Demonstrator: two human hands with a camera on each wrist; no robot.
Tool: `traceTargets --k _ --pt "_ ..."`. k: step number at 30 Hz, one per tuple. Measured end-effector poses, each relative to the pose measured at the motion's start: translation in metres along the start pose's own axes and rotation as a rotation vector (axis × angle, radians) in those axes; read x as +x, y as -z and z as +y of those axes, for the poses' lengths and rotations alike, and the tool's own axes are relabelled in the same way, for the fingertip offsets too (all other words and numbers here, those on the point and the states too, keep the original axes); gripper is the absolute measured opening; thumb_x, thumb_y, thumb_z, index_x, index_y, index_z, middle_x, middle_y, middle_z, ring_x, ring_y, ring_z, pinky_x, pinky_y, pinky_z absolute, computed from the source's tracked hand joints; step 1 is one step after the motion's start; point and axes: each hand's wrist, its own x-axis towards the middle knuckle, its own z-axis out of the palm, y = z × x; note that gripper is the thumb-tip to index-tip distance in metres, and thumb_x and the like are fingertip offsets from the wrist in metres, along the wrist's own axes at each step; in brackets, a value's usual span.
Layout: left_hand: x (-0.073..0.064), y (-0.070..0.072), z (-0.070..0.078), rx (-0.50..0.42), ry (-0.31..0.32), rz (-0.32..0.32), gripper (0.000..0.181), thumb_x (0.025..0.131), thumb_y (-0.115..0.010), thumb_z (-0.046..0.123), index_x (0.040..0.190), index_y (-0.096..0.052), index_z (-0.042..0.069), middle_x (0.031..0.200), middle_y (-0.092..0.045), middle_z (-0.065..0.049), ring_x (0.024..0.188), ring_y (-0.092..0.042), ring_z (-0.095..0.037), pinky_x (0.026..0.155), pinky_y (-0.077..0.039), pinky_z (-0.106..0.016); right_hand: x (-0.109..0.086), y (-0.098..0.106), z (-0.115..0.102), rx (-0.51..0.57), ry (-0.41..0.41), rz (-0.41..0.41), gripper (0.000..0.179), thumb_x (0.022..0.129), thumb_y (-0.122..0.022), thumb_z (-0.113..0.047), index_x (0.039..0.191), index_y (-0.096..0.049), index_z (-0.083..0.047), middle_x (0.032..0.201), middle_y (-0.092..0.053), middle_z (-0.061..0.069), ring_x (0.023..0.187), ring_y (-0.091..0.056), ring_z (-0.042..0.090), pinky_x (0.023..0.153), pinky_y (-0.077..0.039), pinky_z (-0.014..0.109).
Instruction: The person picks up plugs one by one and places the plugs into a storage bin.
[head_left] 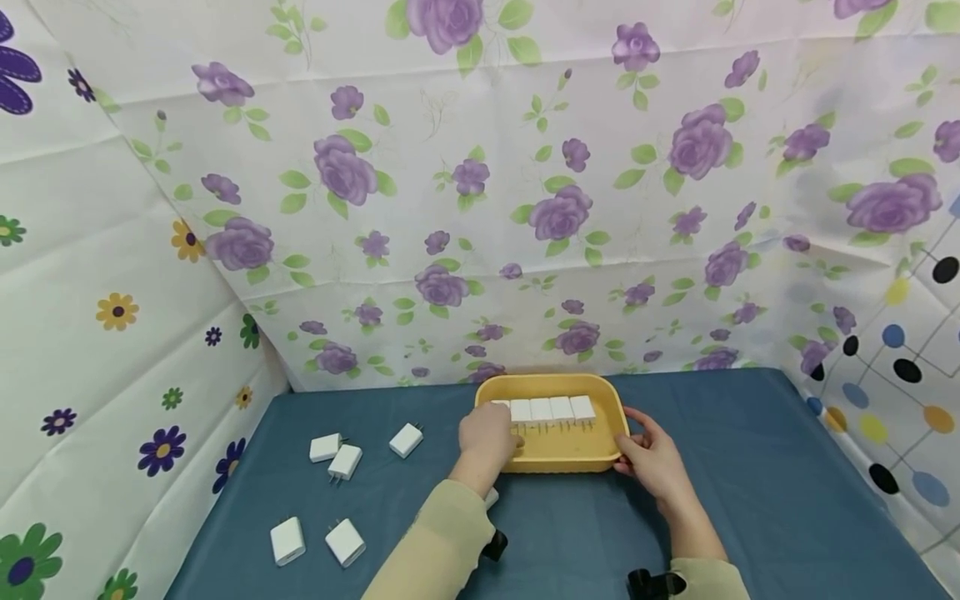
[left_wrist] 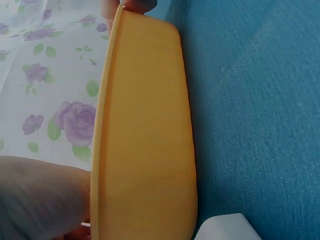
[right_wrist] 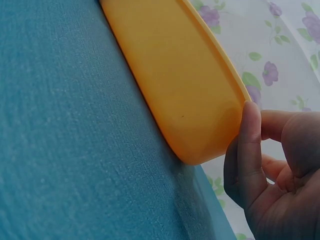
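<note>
A yellow plastic tray (head_left: 558, 450) stands at the back middle of the table, with a row of white plug chargers (head_left: 541, 409) along its far side, prongs facing the near side. My left hand (head_left: 489, 435) reaches over the tray's left end, its fingers at the leftmost charger (head_left: 501, 402), mostly hidden behind the hand. In the left wrist view, a sliver of white shows by the fingers of that hand (left_wrist: 42, 197). My right hand (head_left: 654, 457) grips the tray's right end, thumb on the rim and fingers against the outside wall, as the right wrist view also shows.
Several loose white chargers (head_left: 345, 542) lie on the blue tablecloth (head_left: 420, 508) at the left. Another charger (head_left: 491, 497) is partly hidden by the left wrist, just in front of the tray. Flowered cloth (head_left: 450, 208) hangs behind the table.
</note>
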Motion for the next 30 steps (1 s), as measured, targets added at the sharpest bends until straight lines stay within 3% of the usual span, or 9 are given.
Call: traceTargets --k 2,6,9,11,14,16,23,26,30 --pt "-0.002 0.003 -0.005 -0.08 -0.011 -0.002 0.033 0.092 -0.086 0.043 0.097 -0.08 0.011 0.081 -0.072 -0.004 0.066 -0.065 -0.02 0.064 -0.056 -0.039 0.0 0.0 0.0 -0.001 -0.001 -0.002 0.061 0.11 -0.06 -0.014 0.166 -0.037 -0.011 0.106 -0.067 0.018 0.075 -0.067 0.017 0.069 -0.061 0.031" --pt "-0.01 0.007 -0.021 -0.272 -0.07 0.068 0.035 0.1 -0.077 0.041 0.114 -0.08 0.01 0.091 -0.075 -0.005 0.069 -0.064 -0.017 0.061 -0.053 -0.037 0.0 -0.001 0.001 -0.001 -0.011 -0.006 0.061 0.11 -0.06 -0.014 0.166 -0.037 -0.011 0.108 -0.067 0.02 0.076 -0.067 0.018 0.069 -0.061 0.03" --pt "-0.019 0.012 -0.037 -0.4 -0.131 0.196 0.041 0.105 -0.072 0.038 0.135 -0.074 0.011 0.101 -0.073 -0.005 0.073 -0.061 -0.014 0.061 -0.05 -0.034 0.0 -0.002 0.001 0.003 -0.014 -0.007 0.061 0.11 -0.06 -0.014 0.166 -0.036 -0.011 0.11 -0.067 0.02 0.077 -0.067 0.018 0.07 -0.061 0.029" --pt "-0.026 0.016 -0.048 -0.481 -0.149 0.281 0.042 0.106 -0.07 0.034 0.141 -0.07 0.011 0.102 -0.07 -0.005 0.071 -0.057 -0.013 0.059 -0.048 -0.033 0.0 -0.001 0.002 0.004 -0.014 -0.008 0.061 0.11 -0.061 -0.014 0.166 -0.036 -0.011 0.109 -0.067 0.019 0.077 -0.067 0.018 0.07 -0.061 0.029" --pt "-0.039 0.018 -0.063 -0.55 -0.137 0.383 0.039 0.105 -0.071 0.028 0.141 -0.07 0.011 0.104 -0.07 -0.005 0.068 -0.052 -0.011 0.058 -0.044 -0.031 0.001 0.0 0.001 -0.001 -0.01 -0.01 0.062 0.11 -0.06 -0.015 0.167 -0.035 -0.011 0.108 -0.066 0.018 0.077 -0.067 0.018 0.071 -0.061 0.03" --pt "-0.048 0.016 -0.071 -0.563 -0.111 0.393 0.036 0.105 -0.072 0.026 0.138 -0.072 0.012 0.103 -0.069 -0.004 0.068 -0.051 -0.009 0.057 -0.043 -0.03 0.001 0.001 0.001 -0.007 -0.008 -0.014 0.062 0.111 -0.06 -0.016 0.167 -0.035 -0.011 0.108 -0.066 0.018 0.078 -0.067 0.019 0.071 -0.061 0.03" --pt "-0.07 -0.004 -0.086 -0.529 0.001 0.263 0.035 0.1 -0.078 0.025 0.129 -0.074 0.005 0.1 -0.068 -0.009 0.074 -0.057 -0.014 0.061 -0.049 -0.037 0.0 0.004 -0.001 -0.011 -0.008 -0.012 0.062 0.111 -0.059 -0.015 0.167 -0.034 -0.011 0.111 -0.067 0.019 0.078 -0.068 0.018 0.072 -0.061 0.03" --pt "-0.072 -0.008 -0.092 -0.529 0.013 0.154 0.036 0.099 -0.079 0.028 0.124 -0.074 0.003 0.095 -0.066 -0.008 0.076 -0.058 -0.018 0.065 -0.05 -0.041 0.0 0.003 -0.001 -0.012 -0.014 -0.015 0.062 0.111 -0.059 -0.016 0.167 -0.034 -0.012 0.111 -0.067 0.019 0.078 -0.068 0.018 0.073 -0.062 0.03" --pt "-0.074 -0.013 -0.093 -0.553 -0.015 -0.031 0.039 0.096 -0.082 0.034 0.119 -0.074 0.004 0.087 -0.06 -0.003 0.074 -0.055 -0.019 0.065 -0.046 -0.041 0.0 0.001 -0.001 -0.017 -0.015 -0.018 0.061 0.111 -0.059 -0.016 0.167 -0.034 -0.012 0.111 -0.067 0.018 0.079 -0.068 0.019 0.073 -0.062 0.031"
